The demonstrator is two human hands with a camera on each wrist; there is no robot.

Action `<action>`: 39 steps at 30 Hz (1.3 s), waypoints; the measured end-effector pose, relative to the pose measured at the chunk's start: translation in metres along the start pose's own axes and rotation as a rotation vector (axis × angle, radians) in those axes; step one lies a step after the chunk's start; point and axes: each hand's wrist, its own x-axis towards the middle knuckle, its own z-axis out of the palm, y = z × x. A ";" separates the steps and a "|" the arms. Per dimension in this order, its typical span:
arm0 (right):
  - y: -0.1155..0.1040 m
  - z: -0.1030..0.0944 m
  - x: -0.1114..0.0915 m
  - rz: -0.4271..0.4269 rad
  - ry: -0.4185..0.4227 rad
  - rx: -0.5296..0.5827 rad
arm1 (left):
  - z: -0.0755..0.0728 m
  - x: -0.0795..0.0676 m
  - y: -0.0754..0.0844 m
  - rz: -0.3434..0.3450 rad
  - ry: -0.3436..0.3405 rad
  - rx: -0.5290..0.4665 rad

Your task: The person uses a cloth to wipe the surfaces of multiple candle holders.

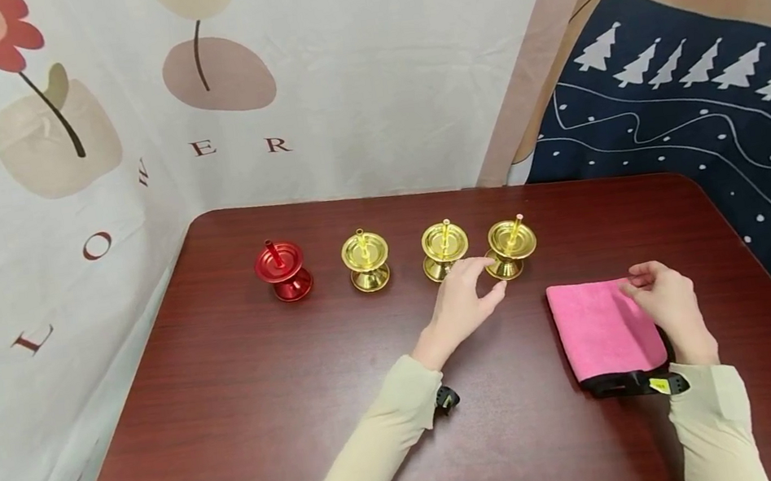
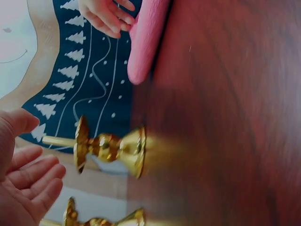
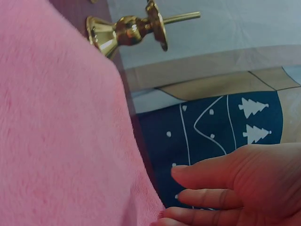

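Four small candle holders stand in a row on the dark wooden table [image 1: 248, 424]: a red one [image 1: 283, 271] at the left, then three gold ones [image 1: 366, 262] [image 1: 444, 250] [image 1: 512, 247]. My left hand [image 1: 496, 276] reaches up to the rightmost gold holder [image 2: 110, 147], thumb and fingers spread close beside it without clasping it. In the left wrist view the left hand [image 2: 44, 146] is relaxed and apart from the holder. My right hand [image 1: 632, 286] rests at the far right edge of a flat pink cloth [image 1: 601, 329], its fingertips [image 3: 188, 172] loosely bent and touching the cloth [image 3: 61, 132].
A flower-print sheet [image 1: 118, 130] hangs behind and to the left of the table. A dark blue blanket with white trees [image 1: 708, 113] hangs at the right. The table's rounded right edge lies close to the cloth. Bare wood stretches across the front left.
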 end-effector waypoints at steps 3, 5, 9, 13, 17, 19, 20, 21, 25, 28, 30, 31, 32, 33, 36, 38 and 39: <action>0.004 0.000 0.000 0.010 -0.034 -0.008 | 0.012 0.000 0.001 -0.096 -0.043 -0.045; 0.005 0.000 0.000 0.015 -0.047 -0.010 | 0.020 0.002 0.001 -0.162 -0.048 -0.083; 0.006 -0.002 0.000 0.069 -0.081 -0.004 | 0.035 0.008 -0.002 -0.309 0.018 -0.193; 0.007 -0.004 0.000 0.164 -0.134 0.007 | 0.047 0.015 -0.006 -0.458 0.110 -0.300; 0.009 -0.006 0.001 0.201 -0.160 0.002 | 0.056 0.021 -0.010 -0.566 0.159 -0.326; 0.010 -0.006 0.002 0.196 -0.158 -0.013 | 0.060 0.023 -0.012 -0.599 0.171 -0.320; 0.010 -0.006 0.002 0.193 -0.155 -0.024 | 0.062 0.024 -0.012 -0.613 0.175 -0.320; 0.011 -0.007 0.002 0.192 -0.154 -0.032 | 0.063 0.025 -0.013 -0.625 0.180 -0.323; 0.013 -0.006 0.004 0.208 -0.159 -0.044 | 0.068 0.028 -0.016 -0.665 0.190 -0.337; 0.015 -0.004 0.004 0.234 -0.168 -0.046 | 0.071 0.031 -0.018 -0.673 0.192 -0.327; 0.016 -0.004 0.005 0.243 -0.166 -0.054 | 0.074 0.033 -0.020 -0.667 0.186 -0.311; 0.017 -0.003 0.005 0.244 -0.161 -0.060 | 0.074 0.034 -0.021 -0.665 0.178 -0.297; 0.018 -0.003 0.005 0.247 -0.156 -0.065 | 0.075 0.035 -0.021 -0.661 0.170 -0.279; 0.019 -0.002 0.005 0.249 -0.150 -0.069 | 0.076 0.036 -0.021 -0.660 0.157 -0.258; 0.020 -0.002 0.006 0.260 -0.143 -0.088 | 0.079 0.038 -0.022 -0.667 0.117 -0.181; 0.021 -0.002 0.006 0.265 -0.148 -0.100 | 0.080 0.039 -0.021 -0.674 0.098 -0.132; 0.022 -0.002 0.006 0.265 -0.152 -0.108 | 0.081 0.040 -0.021 -0.675 0.090 -0.112</action>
